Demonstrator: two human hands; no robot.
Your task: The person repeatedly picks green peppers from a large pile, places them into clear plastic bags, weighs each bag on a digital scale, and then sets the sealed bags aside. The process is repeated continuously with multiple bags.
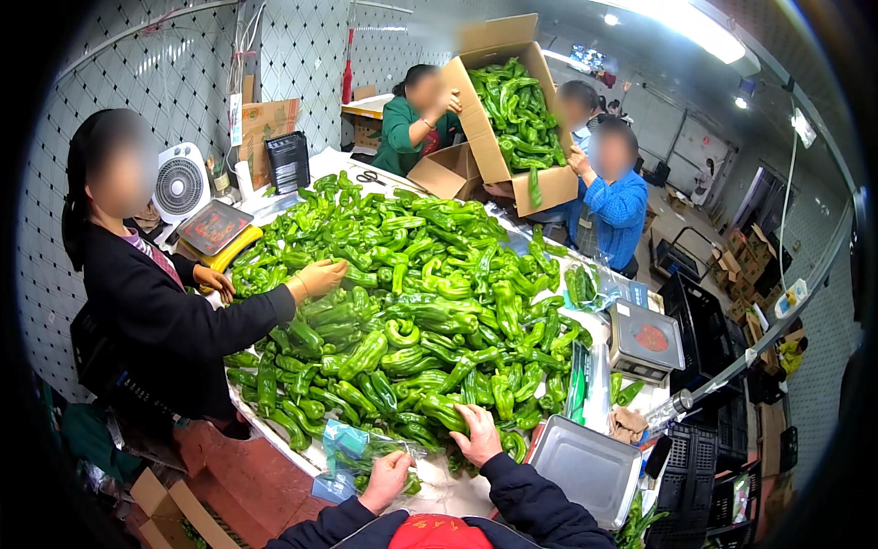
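A large heap of long green peppers (430, 302) covers the table in front of me. My left hand (389, 478) is closed on the edge of a clear plastic bag (352, 448) with blue printing, and a few green peppers show in it. To the right, my right hand (479, 435) has its fingers around the end of a green pepper (443, 411) at the near edge of the heap. Close beside that hand is a weighing scale with a grey metal tray (585, 465).
At the left, a co-worker (183, 302) reaches over the heap. Across the table, people tilt a cardboard box (483, 110) of peppers. A second scale (646, 337) stands at the right; a fan (180, 183) and another scale (213, 227) are far left. Black crates (688, 462) stack at the right.
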